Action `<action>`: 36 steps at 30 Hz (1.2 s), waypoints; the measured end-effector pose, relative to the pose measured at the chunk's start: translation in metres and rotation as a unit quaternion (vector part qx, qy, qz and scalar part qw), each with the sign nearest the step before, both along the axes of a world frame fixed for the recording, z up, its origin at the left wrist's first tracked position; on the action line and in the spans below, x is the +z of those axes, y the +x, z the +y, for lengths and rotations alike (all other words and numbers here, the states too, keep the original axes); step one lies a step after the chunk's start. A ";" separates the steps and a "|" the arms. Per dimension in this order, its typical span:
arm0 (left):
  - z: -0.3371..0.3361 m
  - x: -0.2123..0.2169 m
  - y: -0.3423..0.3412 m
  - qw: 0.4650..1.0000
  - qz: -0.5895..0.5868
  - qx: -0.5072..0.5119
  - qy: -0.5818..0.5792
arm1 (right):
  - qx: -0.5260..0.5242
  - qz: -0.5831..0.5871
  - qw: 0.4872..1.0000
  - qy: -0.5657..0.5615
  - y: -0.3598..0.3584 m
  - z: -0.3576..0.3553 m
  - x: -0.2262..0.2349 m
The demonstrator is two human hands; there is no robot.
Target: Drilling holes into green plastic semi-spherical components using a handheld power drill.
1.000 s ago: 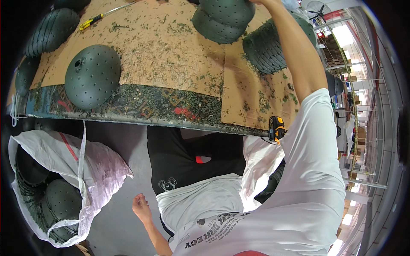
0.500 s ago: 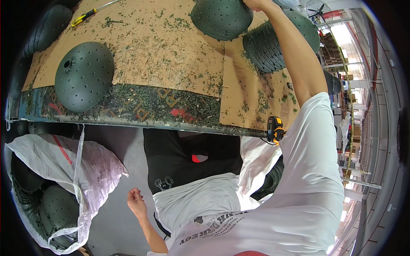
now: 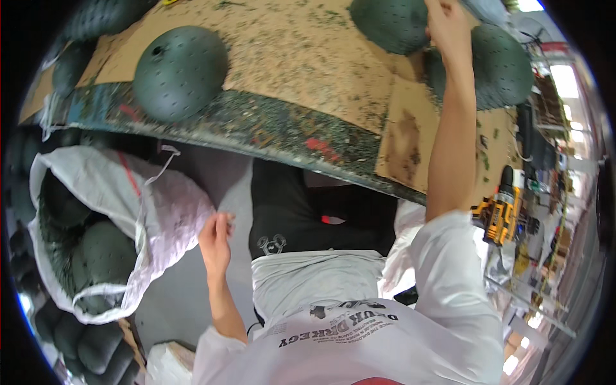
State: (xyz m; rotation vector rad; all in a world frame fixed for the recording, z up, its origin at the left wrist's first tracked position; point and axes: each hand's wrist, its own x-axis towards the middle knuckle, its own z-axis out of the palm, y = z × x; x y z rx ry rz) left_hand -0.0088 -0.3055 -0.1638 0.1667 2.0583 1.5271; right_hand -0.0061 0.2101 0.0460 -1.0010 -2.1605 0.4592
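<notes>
Dome (image 3: pixel 391 24), dark green and perforated, sits at the back right of the desk (image 3: pixel 263 138), partly cut off by the top edge. Right hand (image 3: pixel 447 29) is at its right side, fingers bent, thumb looks in contact; top of grasp cropped, so cannot tell how firmly, if at all, it has hold. Left hand (image 3: pixel 217 234) hangs low beside the white sack (image 3: pixel 170 221), half open with loosely curled fingers, nothing seen in it; can't tell if it touches the sack.

Step in hand, as judged: one-handed handling of that dome, right arm stretched forward. Next move probably calls for a sure hold on the edge and room past the second dome (image 3: pixel 504 67), just right of the hand.

Third dome (image 3: pixel 181 76) stands alone at front left, nobody touching it. More domes (image 3: pixel 106 253) inside the sack. Yellow cordless drill (image 3: pixel 502 213) near the desk's right front corner, untouched.
</notes>
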 end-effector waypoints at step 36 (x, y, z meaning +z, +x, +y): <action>0.314 0.159 -0.047 0.686 0.636 -0.351 -0.047 | -0.038 0.309 0.936 -0.163 0.372 -0.102 -0.139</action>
